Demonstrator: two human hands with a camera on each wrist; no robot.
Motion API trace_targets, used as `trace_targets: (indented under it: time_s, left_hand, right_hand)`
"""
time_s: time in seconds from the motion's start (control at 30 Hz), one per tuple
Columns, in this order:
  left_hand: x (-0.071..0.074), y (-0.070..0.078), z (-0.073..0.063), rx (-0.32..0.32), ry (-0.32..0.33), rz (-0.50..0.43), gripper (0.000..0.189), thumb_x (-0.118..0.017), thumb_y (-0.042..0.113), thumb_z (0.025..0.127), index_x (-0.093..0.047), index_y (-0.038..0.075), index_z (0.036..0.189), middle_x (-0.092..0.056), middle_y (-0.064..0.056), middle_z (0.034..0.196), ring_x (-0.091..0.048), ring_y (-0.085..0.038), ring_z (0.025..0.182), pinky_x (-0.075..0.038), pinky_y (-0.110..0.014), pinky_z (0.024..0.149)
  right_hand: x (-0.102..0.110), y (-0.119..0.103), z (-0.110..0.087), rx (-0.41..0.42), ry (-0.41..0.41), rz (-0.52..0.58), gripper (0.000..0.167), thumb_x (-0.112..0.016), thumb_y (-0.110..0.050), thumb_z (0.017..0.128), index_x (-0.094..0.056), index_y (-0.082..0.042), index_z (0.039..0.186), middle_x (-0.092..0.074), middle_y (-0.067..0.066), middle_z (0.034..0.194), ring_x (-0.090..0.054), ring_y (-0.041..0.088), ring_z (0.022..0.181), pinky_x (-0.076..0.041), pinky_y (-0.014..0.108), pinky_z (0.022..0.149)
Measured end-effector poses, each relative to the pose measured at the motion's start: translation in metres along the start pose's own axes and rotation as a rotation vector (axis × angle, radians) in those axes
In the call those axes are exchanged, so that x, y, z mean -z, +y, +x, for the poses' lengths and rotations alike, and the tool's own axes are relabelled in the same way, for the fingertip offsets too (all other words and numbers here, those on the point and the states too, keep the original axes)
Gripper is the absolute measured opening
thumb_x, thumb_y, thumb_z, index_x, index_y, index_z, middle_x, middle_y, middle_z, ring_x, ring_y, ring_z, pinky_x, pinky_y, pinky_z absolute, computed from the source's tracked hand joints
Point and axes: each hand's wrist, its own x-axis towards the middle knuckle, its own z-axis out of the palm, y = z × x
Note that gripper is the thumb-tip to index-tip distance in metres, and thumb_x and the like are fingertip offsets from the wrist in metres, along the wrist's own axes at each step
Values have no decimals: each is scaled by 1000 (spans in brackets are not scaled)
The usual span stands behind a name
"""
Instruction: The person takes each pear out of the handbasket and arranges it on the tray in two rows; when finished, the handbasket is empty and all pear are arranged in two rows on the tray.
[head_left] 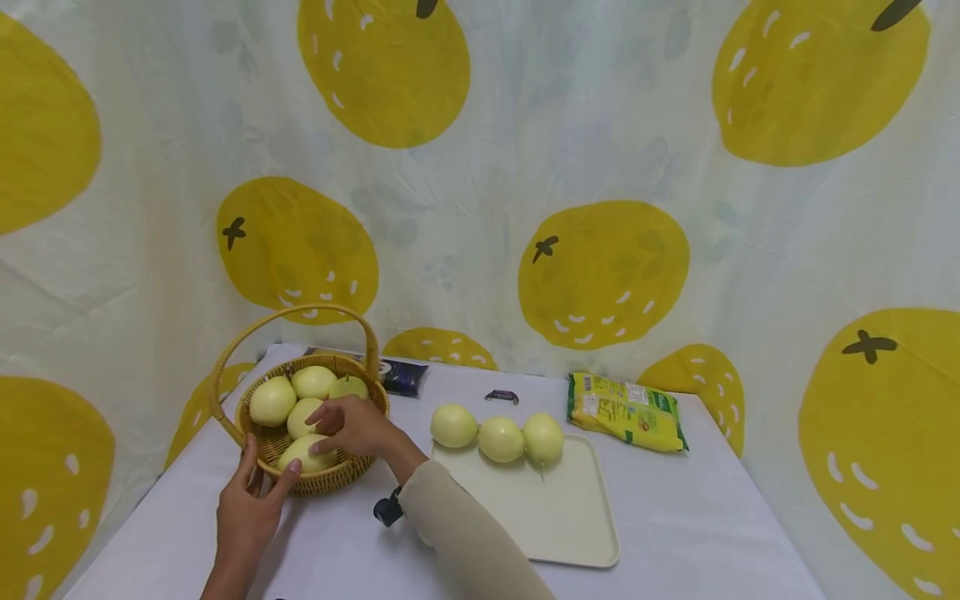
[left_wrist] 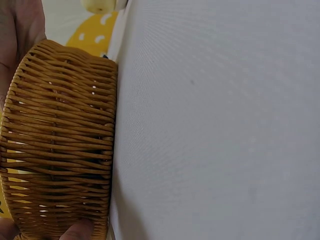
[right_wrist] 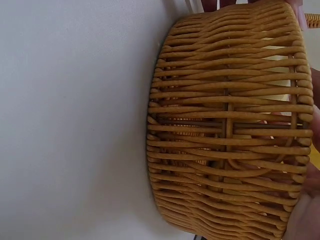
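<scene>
A wicker basket [head_left: 330,481] with a tall arched handle [head_left: 300,310] stands at the left of the table, holding several pale yellow-green pears [head_left: 272,402]. My left hand [head_left: 251,508] holds the basket's near left side, thumb at the rim and fingers along the outer wall. In the left wrist view, fingertips [left_wrist: 80,231] press against the woven side. Reaching in over the right rim, my right hand [head_left: 358,429] has its fingers loosely bent above the pears. Its thumb tip is right at the front pear [head_left: 307,454]. In the right wrist view, the basket wall partly hides this hand.
Right of the basket lies a cream tray [head_left: 562,517], with three pears [head_left: 501,439] along its far edge. A yellow-green packet [head_left: 626,412] lies at the back right. A small dark wrapped item [head_left: 502,397] and a dark blue packet [head_left: 403,377] lie near the back curtain.
</scene>
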Motion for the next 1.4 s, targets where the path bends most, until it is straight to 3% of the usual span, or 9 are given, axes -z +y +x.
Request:
trace_targets:
  time_s: [0.3,0.53,0.63,0.73,0.8,0.9,1.13,1.4]
  left_hand:
    - [-3,-2,0,13,-16,15,100,-71,56,99,-1,37,168,2,4,176,-26,-50,158,-37,-43,118]
    - [-4,-2,0,6,-18,29,100,-71,55,99,-2,36,169,2,3,177,-26,-51,157,-39,-43,117]
    - [-4,-2,0,0,-15,25,100,-72,54,99,-3,36,169,1,3,177,-26,-50,157,-39,-39,116]
    - [-4,-2,0,-7,-13,14,99,-72,53,99,-3,36,169,0,4,177,-26,-49,158,-43,-26,113]
    - [-5,-2,0,-9,-10,6,99,-73,52,99,-5,35,169,-1,4,177,-27,-48,157,-43,-16,109]
    - [-5,-2,-2,-2,-7,-2,100,-73,52,99,-5,34,169,-1,4,177,-27,-48,157,-43,-12,107]
    - [-3,0,-2,-3,23,-5,98,-72,54,99,-6,33,169,-1,11,175,-26,-43,160,-36,-30,121]
    - [-1,1,1,16,28,-7,99,-72,53,99,-4,35,168,1,14,174,-22,-41,161,-35,-32,122]
  right_hand:
    - [2,6,0,27,-109,-118,41,-92,-23,86,-79,-24,124,-79,-6,115,-69,1,100,-58,17,88]
    - [0,8,1,72,-114,-263,46,-93,-34,84,-78,-29,127,-75,-10,129,-69,3,116,-57,16,96]
    - [0,9,1,96,-104,-288,47,-93,-35,83,-78,-29,127,-74,-12,129,-68,2,115,-57,15,94]
    - [1,10,1,111,-91,-282,48,-93,-35,83,-78,-28,127,-75,-12,126,-68,0,111,-56,13,91]
    - [1,12,0,114,-86,-261,48,-93,-35,83,-78,-27,128,-75,-12,125,-67,-1,108,-56,12,89]
    - [2,16,0,112,-78,-204,47,-91,-35,86,-77,-28,130,-74,-12,127,-65,-1,109,-56,13,90]
    - [3,21,3,160,-10,-22,46,-84,-34,93,-72,-30,137,-71,-10,135,-66,3,117,-58,18,98]
    - [5,23,3,170,67,262,47,-84,-23,95,-70,-22,140,-71,-6,135,-68,10,116,-60,20,99]
